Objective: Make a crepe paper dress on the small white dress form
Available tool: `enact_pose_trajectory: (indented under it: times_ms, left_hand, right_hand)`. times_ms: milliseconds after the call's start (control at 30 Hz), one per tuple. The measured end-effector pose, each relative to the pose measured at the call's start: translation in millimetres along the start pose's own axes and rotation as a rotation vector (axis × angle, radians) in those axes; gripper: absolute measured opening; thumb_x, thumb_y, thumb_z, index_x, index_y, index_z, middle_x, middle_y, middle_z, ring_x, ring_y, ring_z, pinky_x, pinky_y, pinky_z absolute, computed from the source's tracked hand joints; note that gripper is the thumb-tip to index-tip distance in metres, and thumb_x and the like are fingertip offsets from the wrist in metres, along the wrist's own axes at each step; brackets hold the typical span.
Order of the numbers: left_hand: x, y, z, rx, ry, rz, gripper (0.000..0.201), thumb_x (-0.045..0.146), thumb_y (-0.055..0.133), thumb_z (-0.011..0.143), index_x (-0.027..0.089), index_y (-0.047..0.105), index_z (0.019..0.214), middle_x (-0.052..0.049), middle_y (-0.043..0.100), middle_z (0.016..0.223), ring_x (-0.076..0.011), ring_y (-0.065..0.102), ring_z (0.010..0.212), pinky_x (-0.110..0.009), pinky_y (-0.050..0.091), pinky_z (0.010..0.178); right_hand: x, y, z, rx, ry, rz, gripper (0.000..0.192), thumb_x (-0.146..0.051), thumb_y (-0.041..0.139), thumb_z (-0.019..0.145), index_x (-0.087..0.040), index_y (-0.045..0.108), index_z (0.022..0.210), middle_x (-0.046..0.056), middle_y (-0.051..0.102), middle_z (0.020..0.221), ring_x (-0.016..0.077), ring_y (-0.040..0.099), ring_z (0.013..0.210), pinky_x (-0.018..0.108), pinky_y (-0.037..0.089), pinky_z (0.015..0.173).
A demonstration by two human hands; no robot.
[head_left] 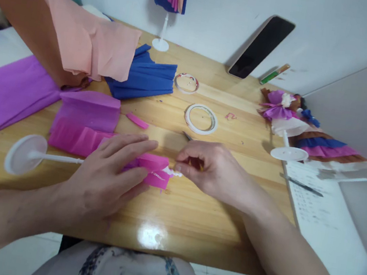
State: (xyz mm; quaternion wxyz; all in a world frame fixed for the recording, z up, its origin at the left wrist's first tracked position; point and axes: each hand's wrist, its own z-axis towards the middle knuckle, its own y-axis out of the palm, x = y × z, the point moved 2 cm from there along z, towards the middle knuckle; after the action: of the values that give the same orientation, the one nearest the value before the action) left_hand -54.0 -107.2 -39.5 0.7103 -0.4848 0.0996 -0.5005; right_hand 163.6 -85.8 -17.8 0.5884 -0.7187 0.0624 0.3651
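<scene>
My left hand point(109, 170) lies with fingers stretched out over a piece of bright pink crepe paper point(158, 180), pressing it on the wooden table. A white stand point(25, 154) lies on its side, and its rod runs under this hand. At the paper's right end, my right hand point(202, 165) pinches a small white bumpy strip point(173, 172) between thumb and fingertips. A dark pointed tip point(187, 136) shows behind the right hand; the rest of that tool is mostly hidden. Beside my left hand lie purple crepe paper point(89, 107) and a small pink scrap point(137, 120).
Two tape rolls point(202, 119) lie beyond my hands. Blue crepe paper point(147, 79), peach crepe paper point(97, 44) and a brown roll point(32, 18) are at the left. A phone point(262, 48) leans on the wall. Paper-dressed figures point(280, 108) and a pen point(305, 187) are at the right.
</scene>
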Motion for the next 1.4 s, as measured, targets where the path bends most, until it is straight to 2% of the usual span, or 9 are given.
enact_pose_trajectory:
  times_ms: [100, 167, 267, 400, 567, 967, 1200, 1300, 1400]
  left_hand:
    - [0, -0.8, 4, -0.005, -0.029, 0.030, 0.012, 0.020, 0.063, 0.089, 0.020, 0.061, 0.100, -0.012, 0.063, 0.127, -0.0271, 0.058, 0.119, -0.044, 0.050, 0.098]
    - [0, -1.4, 7, -0.010, -0.025, 0.045, 0.017, 0.023, 0.063, 0.089, 0.018, 0.060, 0.105, -0.014, 0.066, 0.121, -0.0272, 0.061, 0.115, -0.042, 0.051, 0.096]
    - [0, -0.5, 9, -0.009, -0.019, 0.055, 0.024, 0.024, 0.063, 0.089, 0.015, 0.060, 0.111, -0.014, 0.068, 0.115, -0.0274, 0.064, 0.108, -0.042, 0.054, 0.092]
    - [-3, 3.1, 6, -0.028, -0.035, 0.050, 0.027, 0.024, 0.062, 0.089, 0.013, 0.059, 0.114, -0.014, 0.069, 0.112, -0.0274, 0.065, 0.103, -0.043, 0.056, 0.089]
    - [-3, 4.0, 3, -0.046, -0.080, 0.053, 0.029, 0.030, 0.058, 0.092, 0.012, 0.059, 0.115, -0.015, 0.071, 0.111, -0.0266, 0.067, 0.102, -0.041, 0.057, 0.088]
    - [-3, 3.6, 5, -0.039, -0.100, 0.054, 0.027, 0.032, 0.052, 0.096, 0.012, 0.062, 0.110, -0.012, 0.073, 0.103, -0.0222, 0.069, 0.093, -0.033, 0.057, 0.080]
    - [-2, -0.9, 17, -0.096, -0.177, -0.049, 0.022, 0.029, 0.047, 0.097, 0.016, 0.066, 0.100, -0.006, 0.072, 0.083, -0.0194, 0.066, 0.074, -0.030, 0.051, 0.063]
    - [0, -0.7, 22, -0.118, -0.187, -0.068, 0.017, 0.025, 0.051, 0.095, 0.018, 0.066, 0.097, -0.005, 0.073, 0.086, -0.0193, 0.065, 0.077, -0.031, 0.050, 0.066]
    - [2, 1.3, 30, -0.230, -0.161, 0.035, 0.015, 0.021, 0.053, 0.092, 0.018, 0.068, 0.090, -0.006, 0.072, 0.087, -0.0219, 0.063, 0.081, -0.034, 0.049, 0.070]
  right_hand:
    - [-1, 2, -2, -0.161, 0.037, 0.031, 0.013, -0.019, 0.066, 0.083, -0.017, 0.068, 0.070, -0.003, 0.063, 0.059, 0.0083, 0.051, 0.051, 0.021, 0.032, 0.050]
    - [-1, 6, -2, -0.221, 0.048, 0.026, 0.015, -0.022, 0.066, 0.083, -0.018, 0.067, 0.069, -0.004, 0.061, 0.057, 0.0077, 0.049, 0.050, 0.021, 0.030, 0.049]
    - [-1, 10, -2, -0.237, 0.085, 0.033, 0.014, -0.023, 0.067, 0.080, -0.017, 0.065, 0.067, -0.004, 0.057, 0.056, 0.0073, 0.046, 0.050, 0.021, 0.027, 0.048]
    - [-2, 15, -2, -0.268, 0.113, 0.128, 0.008, -0.017, 0.065, 0.077, -0.017, 0.066, 0.069, -0.004, 0.060, 0.059, 0.0076, 0.049, 0.053, 0.021, 0.031, 0.049]
    - [1, 20, -2, -0.243, 0.155, 0.262, 0.011, -0.019, 0.063, 0.079, -0.017, 0.065, 0.069, -0.003, 0.061, 0.058, 0.0081, 0.051, 0.054, 0.020, 0.035, 0.050]
    - [6, 29, 6, -0.156, 0.265, 0.432, 0.016, -0.024, 0.063, 0.076, -0.015, 0.062, 0.063, -0.002, 0.055, 0.055, 0.0092, 0.044, 0.051, 0.022, 0.033, 0.047]
    - [6, 29, 7, -0.103, 0.256, 0.388, 0.018, -0.022, 0.064, 0.076, -0.016, 0.061, 0.060, -0.002, 0.055, 0.054, 0.0090, 0.045, 0.051, 0.022, 0.032, 0.048]
    - [5, 28, 7, -0.086, 0.231, 0.386, 0.018, -0.020, 0.065, 0.076, -0.016, 0.060, 0.060, -0.003, 0.053, 0.053, 0.0086, 0.044, 0.050, 0.022, 0.032, 0.049]
    - [4, 28, 8, -0.078, 0.224, 0.402, 0.016, -0.018, 0.065, 0.076, -0.016, 0.061, 0.060, -0.003, 0.053, 0.055, 0.0082, 0.044, 0.051, 0.021, 0.033, 0.049]
